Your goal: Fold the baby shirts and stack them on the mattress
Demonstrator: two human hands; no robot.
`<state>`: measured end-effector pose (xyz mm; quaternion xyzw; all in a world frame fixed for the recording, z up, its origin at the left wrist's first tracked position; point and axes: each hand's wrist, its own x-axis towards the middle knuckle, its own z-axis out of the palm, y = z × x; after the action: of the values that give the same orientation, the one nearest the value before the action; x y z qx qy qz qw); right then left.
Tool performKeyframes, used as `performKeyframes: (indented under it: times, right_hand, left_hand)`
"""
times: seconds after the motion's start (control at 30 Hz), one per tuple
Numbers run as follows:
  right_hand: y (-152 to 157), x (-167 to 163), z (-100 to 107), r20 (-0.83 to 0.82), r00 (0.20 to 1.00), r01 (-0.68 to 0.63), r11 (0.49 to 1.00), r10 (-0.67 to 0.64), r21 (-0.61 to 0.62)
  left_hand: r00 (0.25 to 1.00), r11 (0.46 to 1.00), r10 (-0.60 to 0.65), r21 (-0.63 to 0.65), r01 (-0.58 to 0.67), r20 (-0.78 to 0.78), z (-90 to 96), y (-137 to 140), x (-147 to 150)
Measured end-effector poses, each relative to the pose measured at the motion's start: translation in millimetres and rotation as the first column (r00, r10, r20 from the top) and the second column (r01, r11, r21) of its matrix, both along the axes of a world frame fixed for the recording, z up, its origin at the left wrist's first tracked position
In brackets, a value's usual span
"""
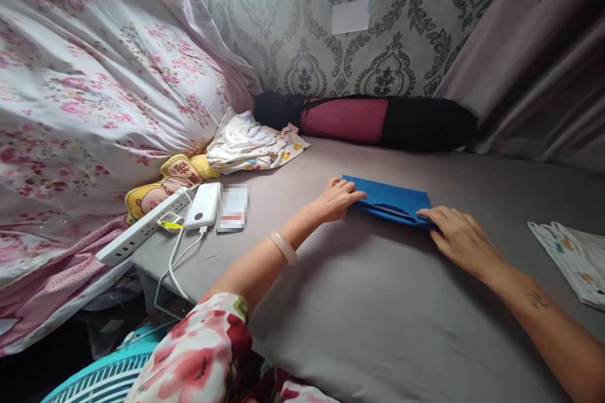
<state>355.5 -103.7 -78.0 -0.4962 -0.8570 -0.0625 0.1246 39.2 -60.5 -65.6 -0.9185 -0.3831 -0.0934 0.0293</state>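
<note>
A flat, rectangular blue pouch (390, 192) lies on the grey bed sheet, its near edge gaping a little along a dark slit. What is inside the slit is too dark to make out. My left hand (335, 199) is closed on the pouch's left end, with the fingers over its top. At the opposite end, my right hand (458, 236) pinches the near right corner between thumb and fingers. A pale bangle circles my left wrist.
Left of my arm lie a white power bank (203, 204), a power strip (146, 227) with cables, a small blurred packet (233, 209) and a yellow plush (155, 192). Folded cloths (255, 141) and a long black-and-pink bag (350, 119) lie behind; folded white fabric (570, 261) sits right.
</note>
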Motion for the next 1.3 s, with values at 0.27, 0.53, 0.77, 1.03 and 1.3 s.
performKeyframes:
  times: [0.27,0.53,0.77,1.03,1.3]
  right_hand:
    - [-8,-7,-2,0.076,0.997,-0.007,0.984,0.021,-0.178]
    - [30,-73,4,-0.071,0.971,0.215,0.964,-0.228,-0.155]
    - [47,-100,-26,-0.008,0.958,0.275,0.925,-0.287,-0.262]
    - [51,-98,-32,0.003,0.954,0.286,0.906,-0.3,-0.311]
    - [53,-84,-21,-0.034,0.938,0.319,0.896,-0.345,-0.309]
  left_hand:
    - [0.997,0.987,-0.073,-0.143,0.071,-0.009,-7.3,-17,-9]
    - [0.958,0.96,0.267,-0.121,-0.254,0.102,-8.8,11,52]
    - [0.951,0.941,0.311,-0.139,-0.309,-0.007,-42.5,27,80]
    - [0.949,0.932,0.308,-0.179,-0.316,-0.07,-48.2,29,80]
    - [0.923,0.916,0.384,-0.115,-0.385,-0.03,-36.0,35,66]
